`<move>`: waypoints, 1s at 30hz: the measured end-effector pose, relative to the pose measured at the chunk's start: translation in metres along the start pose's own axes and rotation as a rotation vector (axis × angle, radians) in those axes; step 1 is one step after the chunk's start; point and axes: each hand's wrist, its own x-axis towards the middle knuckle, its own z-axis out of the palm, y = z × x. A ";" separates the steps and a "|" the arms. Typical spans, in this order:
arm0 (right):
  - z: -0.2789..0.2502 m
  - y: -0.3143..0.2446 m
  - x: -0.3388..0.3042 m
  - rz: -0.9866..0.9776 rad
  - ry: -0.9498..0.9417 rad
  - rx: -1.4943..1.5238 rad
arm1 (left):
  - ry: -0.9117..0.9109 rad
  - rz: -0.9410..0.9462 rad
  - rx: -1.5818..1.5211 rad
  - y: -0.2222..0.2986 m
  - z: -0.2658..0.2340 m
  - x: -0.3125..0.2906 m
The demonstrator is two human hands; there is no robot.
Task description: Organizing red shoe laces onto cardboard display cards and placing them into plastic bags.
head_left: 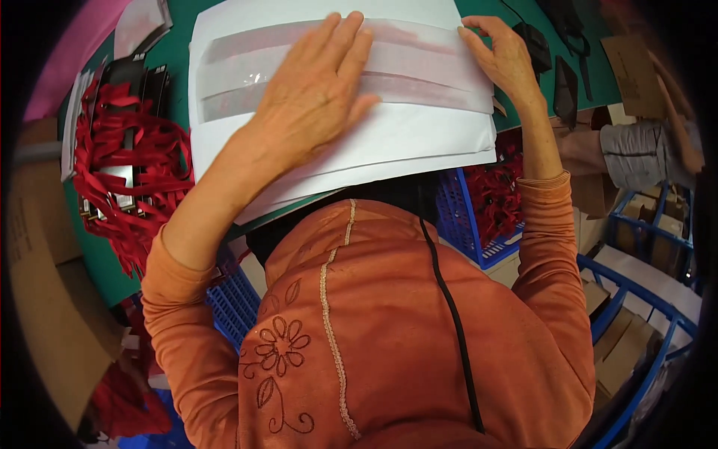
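A stack of large white paper sheets (336, 153) lies on the green table in front of me. Across the top sheet is a translucent plastic film (419, 67) with two greyish bands and faint pinkish patches. My left hand (314, 86) lies flat on the film near its middle, fingers stretched out and thumb apart. At the film's upper right edge is my right hand (505, 56), its thumb and forefinger pinched together on that edge. The exact contact of the fingertips is hard to see.
At left, red ribbons (131, 165) with dark cards heap on the green table (97, 254). A blue crate (464, 217) with red ribbons stands below the table. Black scissors (574, 37) lie at upper right. Cardboard (45, 277) rises on the left; another person's arm (583, 153) shows at right.
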 end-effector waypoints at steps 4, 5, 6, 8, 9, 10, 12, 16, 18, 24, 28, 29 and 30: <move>0.008 0.023 -0.013 0.038 -0.070 0.060 | -0.109 -0.072 -0.061 0.018 0.036 -0.010; 0.007 0.024 -0.012 0.046 -0.066 0.062 | -0.114 -0.064 -0.061 0.018 0.037 -0.008; 0.003 0.022 -0.008 0.119 -0.155 0.081 | -0.137 -0.064 -0.064 0.017 0.038 -0.008; -0.006 0.016 0.001 0.259 -0.340 0.122 | -0.185 -0.074 -0.071 0.018 0.038 -0.010; -0.008 0.016 0.001 0.328 -0.434 0.142 | -0.208 -0.081 -0.074 0.019 0.038 -0.010; -0.007 0.019 0.001 0.329 -0.432 0.146 | -0.212 -0.079 -0.071 0.020 0.037 -0.010; -0.006 0.029 0.001 0.218 -0.342 0.208 | -0.219 -0.081 -0.055 0.022 0.036 -0.009; 0.003 0.034 0.003 0.196 -0.226 0.427 | -0.189 -0.087 -0.026 0.027 0.034 -0.007; 0.009 0.030 0.005 0.377 -0.171 0.734 | -0.107 -0.086 -0.009 0.032 0.033 -0.003; 0.028 0.109 -0.003 0.512 -0.147 0.882 | -0.030 -0.025 -0.156 0.041 0.032 0.024; 0.002 0.069 0.004 0.472 -0.214 0.385 | 0.003 0.045 0.025 0.051 0.043 0.030; -0.005 0.059 0.001 0.452 -0.237 0.224 | 0.013 0.065 0.089 0.053 0.044 0.031; -0.012 0.053 -0.004 0.454 -0.236 0.221 | 0.015 0.067 0.087 0.054 0.046 0.031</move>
